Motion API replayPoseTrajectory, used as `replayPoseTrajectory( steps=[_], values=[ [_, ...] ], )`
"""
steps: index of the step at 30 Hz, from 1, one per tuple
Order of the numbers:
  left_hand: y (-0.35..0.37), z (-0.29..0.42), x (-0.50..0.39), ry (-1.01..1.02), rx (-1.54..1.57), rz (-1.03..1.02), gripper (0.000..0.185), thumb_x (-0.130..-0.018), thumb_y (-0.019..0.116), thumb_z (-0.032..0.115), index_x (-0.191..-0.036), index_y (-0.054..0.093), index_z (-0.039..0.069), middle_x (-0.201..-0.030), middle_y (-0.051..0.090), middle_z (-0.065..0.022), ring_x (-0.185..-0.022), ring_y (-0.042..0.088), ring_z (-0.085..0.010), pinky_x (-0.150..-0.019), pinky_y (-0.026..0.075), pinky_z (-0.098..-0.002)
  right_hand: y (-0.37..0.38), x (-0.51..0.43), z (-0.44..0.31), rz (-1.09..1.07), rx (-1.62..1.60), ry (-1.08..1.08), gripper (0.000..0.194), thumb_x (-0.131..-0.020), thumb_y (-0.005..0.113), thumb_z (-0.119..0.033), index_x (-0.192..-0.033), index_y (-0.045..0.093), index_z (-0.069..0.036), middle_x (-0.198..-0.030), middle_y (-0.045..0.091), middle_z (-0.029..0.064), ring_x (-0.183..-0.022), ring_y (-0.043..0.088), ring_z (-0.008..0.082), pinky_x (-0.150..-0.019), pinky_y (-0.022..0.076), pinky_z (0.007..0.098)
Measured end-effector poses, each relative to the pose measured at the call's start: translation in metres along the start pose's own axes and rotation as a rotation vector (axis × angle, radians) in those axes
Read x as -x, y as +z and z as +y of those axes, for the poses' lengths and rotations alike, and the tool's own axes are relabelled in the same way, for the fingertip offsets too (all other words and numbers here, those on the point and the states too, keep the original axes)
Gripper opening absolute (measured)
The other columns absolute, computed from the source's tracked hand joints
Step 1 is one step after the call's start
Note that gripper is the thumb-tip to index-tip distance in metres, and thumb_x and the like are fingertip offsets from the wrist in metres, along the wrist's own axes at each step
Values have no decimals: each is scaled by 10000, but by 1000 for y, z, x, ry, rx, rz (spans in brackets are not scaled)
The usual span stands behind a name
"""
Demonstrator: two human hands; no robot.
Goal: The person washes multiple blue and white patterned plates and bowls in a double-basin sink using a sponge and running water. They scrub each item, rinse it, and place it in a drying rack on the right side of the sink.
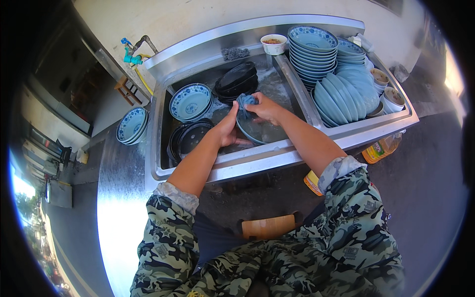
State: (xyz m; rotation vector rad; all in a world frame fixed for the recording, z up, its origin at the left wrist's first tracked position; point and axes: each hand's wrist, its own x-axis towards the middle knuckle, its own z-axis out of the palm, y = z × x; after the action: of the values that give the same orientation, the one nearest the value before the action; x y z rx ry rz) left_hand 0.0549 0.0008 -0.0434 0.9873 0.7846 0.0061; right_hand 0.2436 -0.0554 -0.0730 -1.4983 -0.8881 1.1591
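Note:
Over the left basin of a stainless steel sink (237, 163), my left hand (227, 128) grips a light-blue bowl (249, 136), its thumb up near the rim and its fingers lower down. My right hand (268, 108) holds a blue cloth (245, 102) bunched against the bowl's far rim. Part of the bowl is hidden by my hands and the cloudy water. Just beyond the cloth is a stack of black bowls (237, 80). Blue-patterned bowls (191, 103) sit at the basin's left, and black dishes (191, 139) lie nearer my left forearm.
The right basin holds stacked patterned bowls (313, 52), tilted blue bowls (337, 100) and white cups (392, 100). A paper tub (274, 43) and a steel scourer (235, 54) rest at the back. Left are more bowls (132, 125) and a tap (131, 57). A bottle (382, 148) stands below.

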Motion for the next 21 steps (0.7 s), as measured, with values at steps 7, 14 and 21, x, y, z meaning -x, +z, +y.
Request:
replayPoseTrajectory(
  steps=[7, 14, 21],
  values=[
    [-9, -5, -9, 114, 49, -5, 828, -1000, 467, 816, -1473, 602, 150, -1508, 614, -121, -1327, 614, -332, -1068, 521, -575, 9, 36, -17, -586, 250, 214, 781, -943, 852, -401, -1573, 448, -179, -1438, 590, 126, -1293, 606, 283, -965, 593, 464],
    [-7, -7, -6, 205, -154, 149, 856, -1033, 486, 759, -1603, 477, 121, -1622, 518, -143, -1455, 511, -369, -1148, 460, -595, -20, 12, 9, -366, 1364, 171, 800, -852, 862, -512, -1468, 642, -52, -1381, 698, 230, -1261, 686, 376, -1025, 569, 467],
    [1, 0, -4, 49, -99, 26, 939, -995, 402, 856, -1629, 433, 165, -1640, 487, -158, -1434, 525, -405, -1162, 446, -635, -19, -4, 10, 208, 775, -111, 560, -964, 772, -376, -1427, 605, -108, -1359, 689, 179, -1206, 693, 327, -973, 587, 485]
  ],
)
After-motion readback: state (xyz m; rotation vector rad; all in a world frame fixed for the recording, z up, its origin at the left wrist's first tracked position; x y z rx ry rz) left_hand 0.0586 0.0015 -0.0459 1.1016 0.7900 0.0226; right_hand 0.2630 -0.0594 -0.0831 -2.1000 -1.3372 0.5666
